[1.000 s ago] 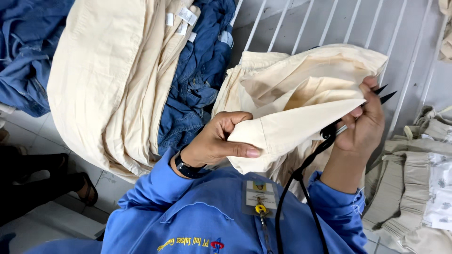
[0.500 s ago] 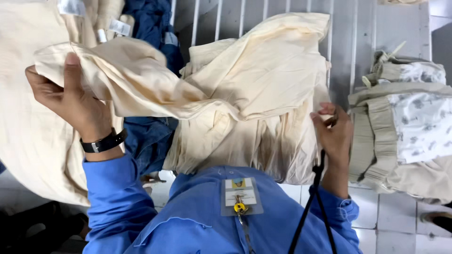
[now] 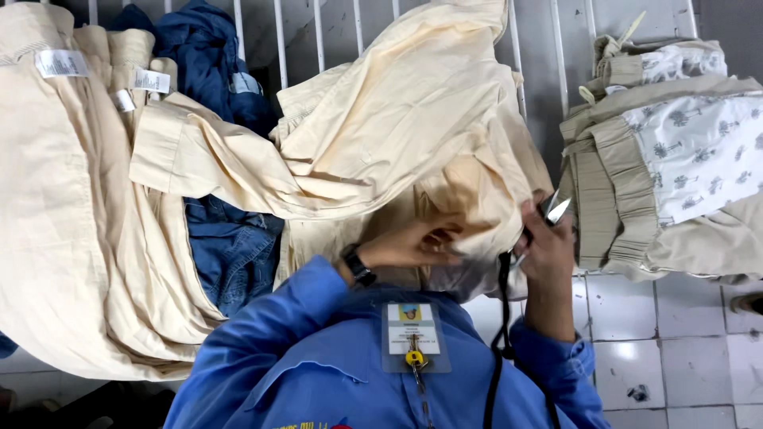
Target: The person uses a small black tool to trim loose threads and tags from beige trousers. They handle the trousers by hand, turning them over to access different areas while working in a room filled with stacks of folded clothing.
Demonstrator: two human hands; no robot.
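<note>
Cream garment (image 3: 397,127): one, two hands (image 3: 413,242) gripping.

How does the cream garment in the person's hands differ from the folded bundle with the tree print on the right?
The cream garment is plain; the printed bundle shows small grey trees on white. The cream garment is spread loose and crumpled, gripped by the left hand and right hand; the printed bundle lies folded and untouched. Both rest on the white barred rack.
</note>
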